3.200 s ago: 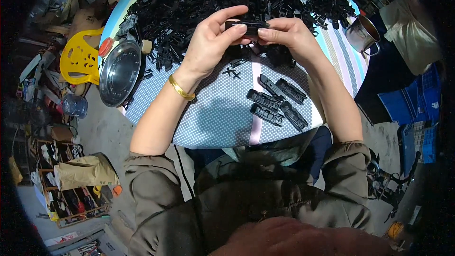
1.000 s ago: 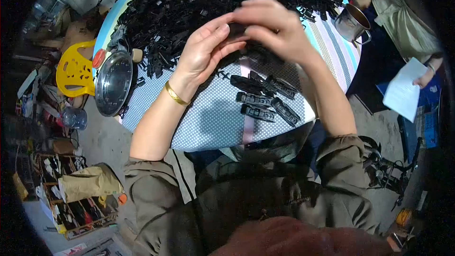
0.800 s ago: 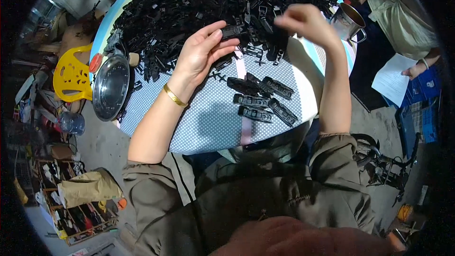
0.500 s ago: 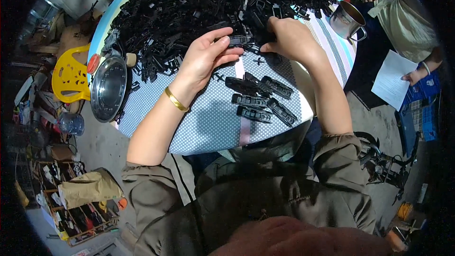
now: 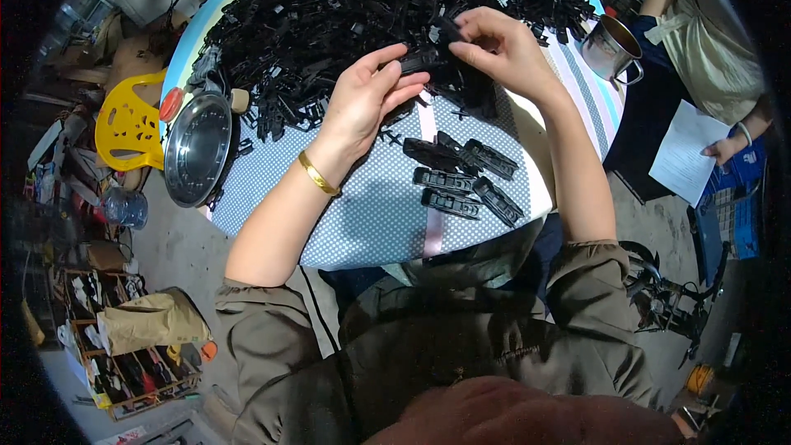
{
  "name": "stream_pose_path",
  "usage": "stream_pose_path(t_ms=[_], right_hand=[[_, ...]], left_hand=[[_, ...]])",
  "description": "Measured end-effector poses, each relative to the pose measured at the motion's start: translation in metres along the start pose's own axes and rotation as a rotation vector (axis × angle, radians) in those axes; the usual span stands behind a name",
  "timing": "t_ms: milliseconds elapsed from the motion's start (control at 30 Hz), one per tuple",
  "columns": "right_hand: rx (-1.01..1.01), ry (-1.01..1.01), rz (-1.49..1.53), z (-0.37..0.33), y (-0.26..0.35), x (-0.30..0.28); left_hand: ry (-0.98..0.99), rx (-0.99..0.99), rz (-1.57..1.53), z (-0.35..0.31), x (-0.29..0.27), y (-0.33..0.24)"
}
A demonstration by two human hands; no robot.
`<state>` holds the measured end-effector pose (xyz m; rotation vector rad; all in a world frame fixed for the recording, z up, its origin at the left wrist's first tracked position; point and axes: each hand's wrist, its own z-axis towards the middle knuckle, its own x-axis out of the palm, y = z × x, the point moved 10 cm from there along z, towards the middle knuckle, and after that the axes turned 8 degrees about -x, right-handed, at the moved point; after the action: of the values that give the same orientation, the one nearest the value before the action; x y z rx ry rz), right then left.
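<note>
In the head view, the left hand [image 5: 360, 103] grasps a narrow black plastic housing [image 5: 420, 61] between thumb and fingers; this piece points toward the right hand [image 5: 504, 48]. The right hand, a little higher and just beside, pinches a second black plastic part [image 5: 450, 30] with thumb and index finger, but its outline mixes with the dark pile behind. This pile of black plastic parts [image 5: 321, 25] spreads beyond both hands on the worktop [image 5: 362, 218]. Nearer to the person than the hands, between the two forearms, a small group of similar black housings [image 5: 451, 203] lies close together, some touching. Just below the left hand there is a small cross-shaped piece [image 5: 390, 137]. Well to the left of the left hand stands a tilted steel basin [image 5: 198, 150]; to the right of the right hand, a steel mug [image 5: 608, 49].
</note>
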<state>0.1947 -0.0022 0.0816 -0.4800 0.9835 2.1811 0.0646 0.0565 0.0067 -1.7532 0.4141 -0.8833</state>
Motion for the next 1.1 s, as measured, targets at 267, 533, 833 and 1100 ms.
stream_pose_path(t_ms=[267, 533, 833, 1100], right_hand=[[0.15, 0.117, 0.43, -0.005, 0.01, 0.03], [0.203, -0.013, 0.621, -0.004, 0.0, 0.028], [0.032, 0.03, 0.376, -0.003, 0.011, 0.036], [-0.136, -0.046, 0.079, -0.004, 0.038, 0.028]], left_hand=[[-0.019, 0.061, 0.057, -0.005, 0.003, -0.008], [0.103, -0.007, -0.073, -0.004, 0.011, 0.0], [0.176, 0.001, -0.124, -0.005, 0.014, 0.0], [0.128, 0.053, 0.002, -0.006, 0.014, -0.005]])
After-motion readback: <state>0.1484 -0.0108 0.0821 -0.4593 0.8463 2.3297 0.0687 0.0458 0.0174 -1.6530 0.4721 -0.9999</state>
